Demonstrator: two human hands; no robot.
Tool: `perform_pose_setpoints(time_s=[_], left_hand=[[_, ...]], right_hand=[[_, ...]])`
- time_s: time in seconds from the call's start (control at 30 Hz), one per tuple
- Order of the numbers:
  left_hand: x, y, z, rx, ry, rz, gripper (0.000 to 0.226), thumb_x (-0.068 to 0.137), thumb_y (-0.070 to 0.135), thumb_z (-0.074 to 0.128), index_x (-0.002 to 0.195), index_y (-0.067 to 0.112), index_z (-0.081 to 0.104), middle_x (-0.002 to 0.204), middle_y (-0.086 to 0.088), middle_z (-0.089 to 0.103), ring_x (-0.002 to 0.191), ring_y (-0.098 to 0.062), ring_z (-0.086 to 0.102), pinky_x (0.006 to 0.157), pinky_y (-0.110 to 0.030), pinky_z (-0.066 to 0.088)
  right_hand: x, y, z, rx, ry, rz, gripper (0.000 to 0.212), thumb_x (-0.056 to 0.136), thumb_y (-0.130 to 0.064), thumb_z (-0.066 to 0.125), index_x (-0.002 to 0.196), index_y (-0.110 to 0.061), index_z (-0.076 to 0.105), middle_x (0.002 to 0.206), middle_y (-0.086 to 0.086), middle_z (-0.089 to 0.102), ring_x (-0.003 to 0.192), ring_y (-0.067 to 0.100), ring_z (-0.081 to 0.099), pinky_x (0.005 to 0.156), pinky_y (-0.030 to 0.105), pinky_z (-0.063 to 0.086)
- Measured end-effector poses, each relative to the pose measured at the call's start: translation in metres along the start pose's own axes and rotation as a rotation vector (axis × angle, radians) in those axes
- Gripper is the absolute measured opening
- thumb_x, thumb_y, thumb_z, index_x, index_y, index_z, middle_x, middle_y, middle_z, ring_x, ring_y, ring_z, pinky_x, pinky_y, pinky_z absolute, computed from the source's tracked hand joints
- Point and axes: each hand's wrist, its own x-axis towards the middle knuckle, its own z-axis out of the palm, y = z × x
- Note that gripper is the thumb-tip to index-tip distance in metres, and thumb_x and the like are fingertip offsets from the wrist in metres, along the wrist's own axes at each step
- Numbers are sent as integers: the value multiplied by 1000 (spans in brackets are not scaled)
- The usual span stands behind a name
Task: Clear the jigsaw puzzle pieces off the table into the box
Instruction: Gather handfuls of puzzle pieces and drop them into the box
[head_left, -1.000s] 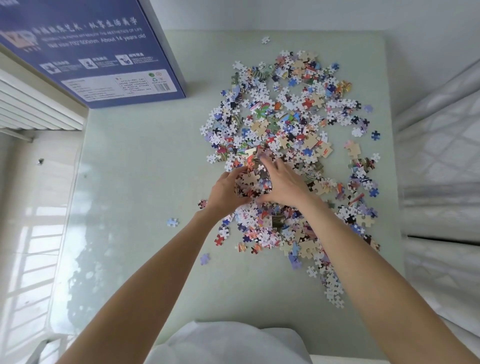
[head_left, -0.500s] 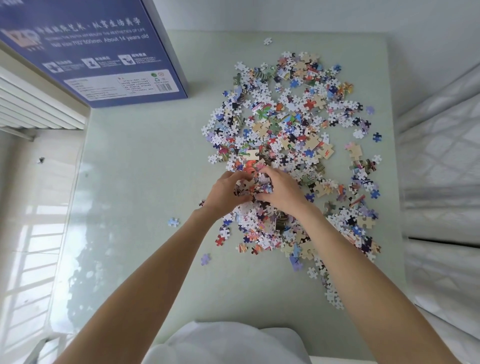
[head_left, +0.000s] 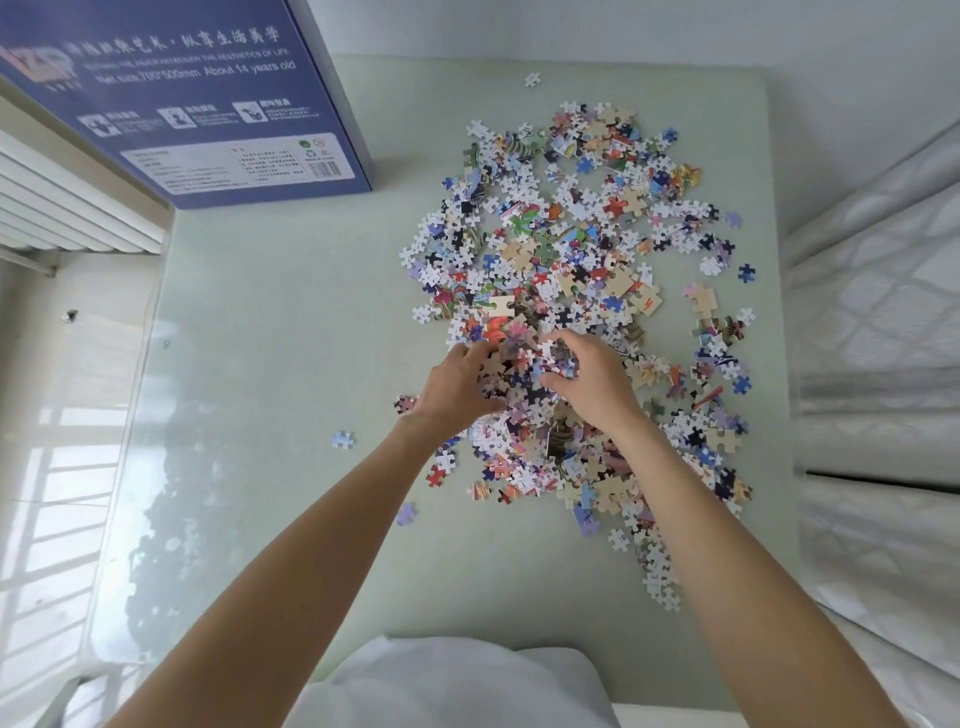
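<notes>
Both hands work in the middle of the puzzle pieces, cupped toward each other with a clump of pieces gathered between them. The left hand has its fingers curled round the left side of the clump, fingertips buried in the pieces. The right hand curls over the right side, thumb and fingers pinching into the same clump. Whether the clump is lifted off the surface or merely heaped on it cannot be told. Both forearms reach in from the near edge, bare to beyond the wrist.

The pieces lie spread in a long, loose band on the right half of the table, running from the far edge down to near the right forearm. Most show white, blue and red faces; some lie with the tan cardboard back up. A few strays sit apart: one pale blue piece on the bare surface left of the left wrist, a lilac piece nearer the person, one white piece at the far edge, and a dark blue piece at the right margin.

The box, blue with printed white text and a barcode panel, stands at the far left corner of the table, well apart from the hands. The table top is pale green and glossy. A white quilted mattress lies along its right side. White cloth shows at the near edge, between the forearms.
</notes>
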Motion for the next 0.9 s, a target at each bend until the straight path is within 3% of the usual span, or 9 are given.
perform_pose_setpoints(time_s=[0.1, 0.13, 0.2, 0.27, 0.37, 0.5, 0.7, 0.83, 0.9], left_hand=[[-1, -1, -4, -26, 14, 14, 70, 80, 31, 71, 140, 19, 36, 132, -9, 50, 116, -26, 52, 97, -34, 41], [-2, -2, -6, -32, 24, 20, 68, 81, 32, 70, 139, 19, 38, 133, -9, 51, 117, -26, 52, 97, -34, 41], [-4, -3, -9, -51, 45, 14, 63, 83, 31, 68, 138, 19, 40, 133, -9, 53, 116, -26, 54, 96, -35, 42], [-6, -5, -12, -79, 64, -4, 59, 85, 29, 67, 137, 19, 41, 128, -10, 57, 104, -26, 59, 87, -33, 45], [-14, -9, -18, -111, 119, 12, 55, 86, 28, 66, 135, 17, 44, 117, -12, 63, 88, -25, 60, 75, -27, 43], [-27, -23, -28, -143, 215, 55, 49, 85, 27, 67, 129, 16, 50, 112, -9, 66, 93, -27, 63, 77, -26, 43], [-53, -51, -43, -170, 232, 52, 41, 85, 24, 67, 124, 17, 54, 112, -5, 67, 97, -25, 62, 79, -25, 44], [-72, -66, -61, -264, 247, 58, 38, 85, 23, 67, 121, 19, 55, 106, -2, 68, 94, -21, 63, 80, -27, 48], [-83, -72, -80, -305, 264, 102, 37, 85, 22, 68, 119, 20, 56, 104, 2, 68, 92, -18, 64, 80, -25, 49]], right_hand=[[-7, 3, 0, -14, 30, -19, 43, 83, -20, 68, 124, -18, 53, 110, 6, 62, 64, 2, 45, 67, 19, 36], [-9, 2, 0, -9, 51, -16, 44, 83, -21, 68, 125, -17, 53, 106, 4, 63, 61, -1, 44, 63, 17, 37], [-12, -1, -1, 8, 97, -1, 47, 83, -20, 68, 127, -13, 52, 115, 4, 62, 89, 10, 60, 83, 21, 45], [-14, -5, -3, 24, 120, -1, 46, 83, -17, 68, 126, -11, 52, 125, 6, 57, 115, 20, 53, 95, 25, 38], [-18, -15, -3, 27, 122, -38, 41, 82, -15, 69, 121, -11, 55, 120, 8, 58, 111, 22, 53, 91, 23, 35], [-25, -29, 1, 23, 160, -41, 42, 83, -16, 69, 122, -11, 54, 117, 8, 60, 107, 22, 56, 89, 25, 39], [-39, -52, 14, 6, 110, 5, 51, 86, -16, 65, 132, -5, 46, 127, 12, 57, 117, 25, 52, 89, 20, 36], [-48, -74, 17, 132, 110, 52, 50, 85, -22, 67, 128, -6, 49, 122, 11, 59, 109, 32, 56, 73, 16, 40], [-50, -90, 16, 259, 102, 89, 56, 84, -25, 68, 131, -5, 47, 124, 4, 57, 116, 27, 54, 84, 18, 43]])
